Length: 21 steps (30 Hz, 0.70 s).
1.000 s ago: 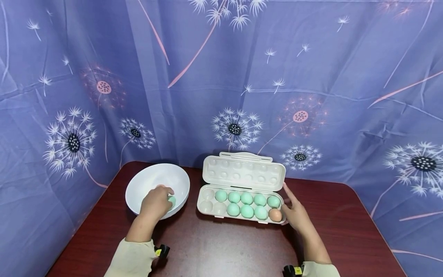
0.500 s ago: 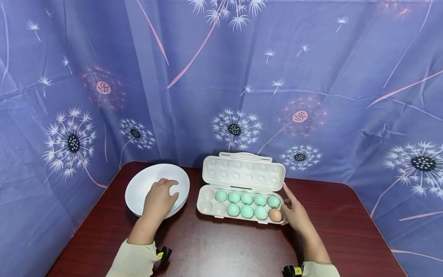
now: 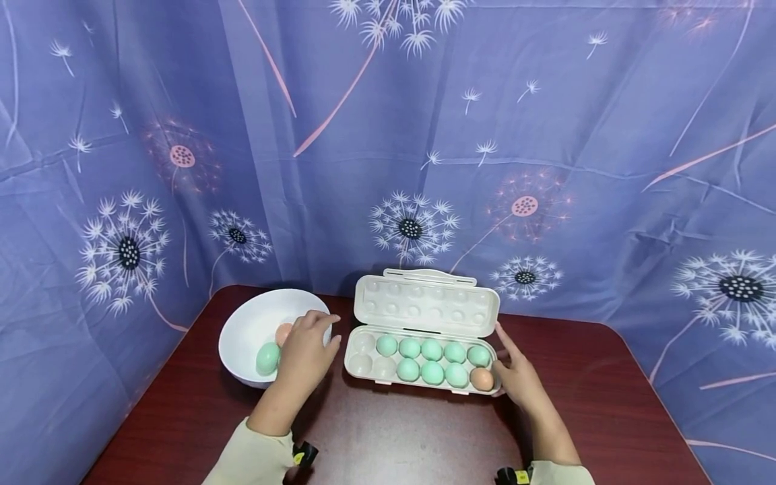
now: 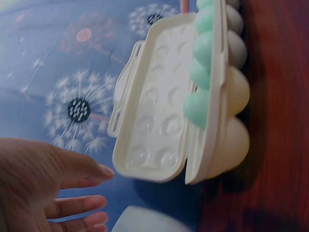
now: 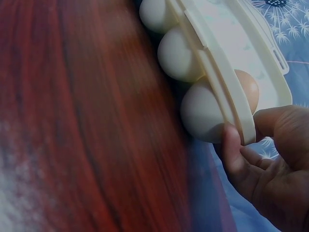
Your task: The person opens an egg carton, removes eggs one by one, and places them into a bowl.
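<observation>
My left hand (image 3: pixel 306 353) hovers above the right rim of a white bowl (image 3: pixel 242 330), fingers apart. In the left wrist view, nothing shows between its thumb and fingers (image 4: pixel 79 205). A green egg (image 3: pixel 267 359) and a partly hidden orange-brown egg (image 3: pixel 283 333) lie inside the bowl. My right hand (image 3: pixel 516 378) grips the right end of an open egg carton (image 3: pixel 427 306); the right wrist view shows the rim pinched there. Several green eggs (image 3: pixel 432 372) and one brown egg (image 3: pixel 481 378) sit in the carton. Three cups at its left end hold no egg.
Both bowl and carton stand on a dark red wooden table (image 3: pixel 418 438). The carton's lid leans back near a blue dandelion-print curtain (image 3: pixel 339 222), which hangs behind the table and along its left side.
My left hand has moved right, from inside the bowl to over its right rim. This uncovers the green and orange-brown eggs. My right hand stays on the carton.
</observation>
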Available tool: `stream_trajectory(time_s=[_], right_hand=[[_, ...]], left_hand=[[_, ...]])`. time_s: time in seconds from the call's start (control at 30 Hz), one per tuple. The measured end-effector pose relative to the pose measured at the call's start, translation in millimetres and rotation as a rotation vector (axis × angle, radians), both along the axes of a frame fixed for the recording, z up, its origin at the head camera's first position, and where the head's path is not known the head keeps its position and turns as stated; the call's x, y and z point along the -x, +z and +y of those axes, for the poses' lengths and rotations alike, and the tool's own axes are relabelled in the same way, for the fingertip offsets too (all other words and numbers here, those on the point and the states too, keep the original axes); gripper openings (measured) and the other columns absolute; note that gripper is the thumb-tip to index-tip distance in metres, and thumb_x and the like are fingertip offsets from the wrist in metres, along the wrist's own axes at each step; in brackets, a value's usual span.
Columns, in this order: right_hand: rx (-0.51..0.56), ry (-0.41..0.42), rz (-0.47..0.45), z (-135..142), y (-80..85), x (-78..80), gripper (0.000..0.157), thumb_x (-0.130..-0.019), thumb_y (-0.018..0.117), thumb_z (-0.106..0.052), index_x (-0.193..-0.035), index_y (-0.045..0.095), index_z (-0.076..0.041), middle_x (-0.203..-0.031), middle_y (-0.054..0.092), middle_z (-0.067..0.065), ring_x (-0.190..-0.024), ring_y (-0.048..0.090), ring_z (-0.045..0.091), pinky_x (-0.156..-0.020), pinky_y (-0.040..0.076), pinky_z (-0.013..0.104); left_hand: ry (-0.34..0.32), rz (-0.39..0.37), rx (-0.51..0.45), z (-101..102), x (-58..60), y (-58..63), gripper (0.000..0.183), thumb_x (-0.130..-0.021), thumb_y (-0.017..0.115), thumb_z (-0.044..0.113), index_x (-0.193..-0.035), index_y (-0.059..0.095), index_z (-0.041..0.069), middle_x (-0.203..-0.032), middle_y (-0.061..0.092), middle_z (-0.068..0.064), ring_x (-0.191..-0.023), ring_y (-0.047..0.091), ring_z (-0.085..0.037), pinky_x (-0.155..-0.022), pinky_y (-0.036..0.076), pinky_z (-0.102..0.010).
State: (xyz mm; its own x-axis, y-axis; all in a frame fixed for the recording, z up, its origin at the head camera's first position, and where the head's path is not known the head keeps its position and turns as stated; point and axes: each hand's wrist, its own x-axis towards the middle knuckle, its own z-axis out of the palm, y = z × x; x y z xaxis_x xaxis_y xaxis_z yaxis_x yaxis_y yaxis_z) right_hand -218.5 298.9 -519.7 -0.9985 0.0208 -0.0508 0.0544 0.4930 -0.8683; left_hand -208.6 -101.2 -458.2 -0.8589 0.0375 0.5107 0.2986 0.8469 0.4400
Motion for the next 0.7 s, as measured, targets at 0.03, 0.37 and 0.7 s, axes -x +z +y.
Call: stream_trajectory(time_s=[0.03,0.37,0.7], right_hand=[[0.002,0.0,0.0,-0.1,-0.1,0.1,0.081,-0.096,0.047,0.003,-0.162,0.02,-0.034,-0.121,0.059,0.029,-0.064,0.064,0.019,-0.05,0.059,0.039],[0.009,-0.004,-0.005,-0.9,-1.1,0.1,0.081,-0.096,0.049,0.003,-0.162,0.02,-0.033,-0.121,0.059,0.029,-0.063,0.063,0.019,-0.05,0.059,0.04],[0.013,-0.007,-0.002,-0.8,-0.7,0.5,0.082,-0.096,0.052,0.003,-0.162,0.02,-0.032,-0.12,0.059,0.027,-0.065,0.063,0.019,-0.049,0.059,0.041]], left_hand=[[-0.008,-0.002,0.002,3.5,0.6,-0.7,0.035,-0.081,0.081,0.011,-0.115,0.074,0.006,-0.11,0.068,-0.013,-0.102,0.063,-0.035,-0.087,0.054,-0.046],[-0.087,-0.079,0.035,31.8,10.2,-8.8,0.037,-0.084,0.08,0.014,-0.119,0.072,0.006,-0.113,0.066,-0.01,-0.106,0.062,-0.03,-0.09,0.056,-0.042],[-0.132,-0.158,0.099,59.9,22.3,-23.9,0.039,-0.085,0.078,0.017,-0.122,0.072,0.01,-0.115,0.068,-0.008,-0.106,0.064,-0.028,-0.085,0.057,-0.04]])
